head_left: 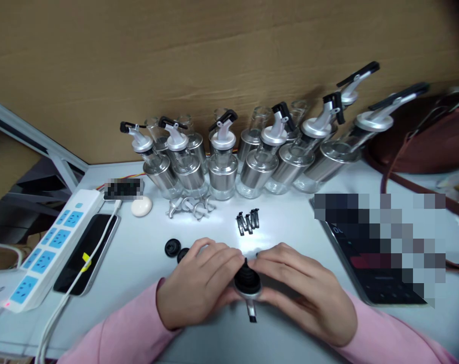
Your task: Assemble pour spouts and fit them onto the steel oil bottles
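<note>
Between my two hands is a bottle pourer (247, 280), its ribbed black stopper facing up and its silver spout pointing down toward me. My left hand (202, 275) closes on its left side, fingers laid over the top edge. From the right, my right hand (301, 290) grips the same pourer with thumb and fingertips. Just left of my left hand lie black ribbed stoppers (172, 247), one partly covered by the fingers. Beyond my hands are several small black lever pieces (247, 222) and a cluster of silver spout parts (191, 206).
Glass bottles with metal sleeves (222, 172) stand in rows at the back, the front ones topped with pourers. At left are a power strip (55, 247), a phone (87, 255) and a white round case (141, 206). A tablet (366, 263) and a brown bag (422, 136) are at right.
</note>
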{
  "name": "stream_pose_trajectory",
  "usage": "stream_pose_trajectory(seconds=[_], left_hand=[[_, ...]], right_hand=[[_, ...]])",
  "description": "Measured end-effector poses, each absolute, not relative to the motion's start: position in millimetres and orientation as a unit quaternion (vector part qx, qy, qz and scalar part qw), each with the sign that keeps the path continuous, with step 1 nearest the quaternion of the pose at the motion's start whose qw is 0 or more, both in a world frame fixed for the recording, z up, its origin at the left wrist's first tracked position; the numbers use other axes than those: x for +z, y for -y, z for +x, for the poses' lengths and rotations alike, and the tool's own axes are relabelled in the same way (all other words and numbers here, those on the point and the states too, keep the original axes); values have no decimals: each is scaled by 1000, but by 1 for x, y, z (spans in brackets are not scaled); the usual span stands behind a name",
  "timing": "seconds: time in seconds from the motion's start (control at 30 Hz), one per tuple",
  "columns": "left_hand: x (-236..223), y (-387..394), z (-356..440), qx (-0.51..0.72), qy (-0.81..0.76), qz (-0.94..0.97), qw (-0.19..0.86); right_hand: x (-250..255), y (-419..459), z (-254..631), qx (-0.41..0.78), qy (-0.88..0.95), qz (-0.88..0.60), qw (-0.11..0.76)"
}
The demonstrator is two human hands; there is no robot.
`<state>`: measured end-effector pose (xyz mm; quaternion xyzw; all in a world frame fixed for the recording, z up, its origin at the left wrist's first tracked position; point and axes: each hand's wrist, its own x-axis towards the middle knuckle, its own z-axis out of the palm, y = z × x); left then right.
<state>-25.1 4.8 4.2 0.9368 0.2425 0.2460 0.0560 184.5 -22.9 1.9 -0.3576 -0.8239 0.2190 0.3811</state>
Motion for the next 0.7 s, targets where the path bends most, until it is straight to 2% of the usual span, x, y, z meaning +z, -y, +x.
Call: stream_pose_trajectory(seconds=[0.7], left_hand=[[-1,-2,-28,252,-213,943,43]], right_hand=[[4,22,185,261,822,-319,394]])
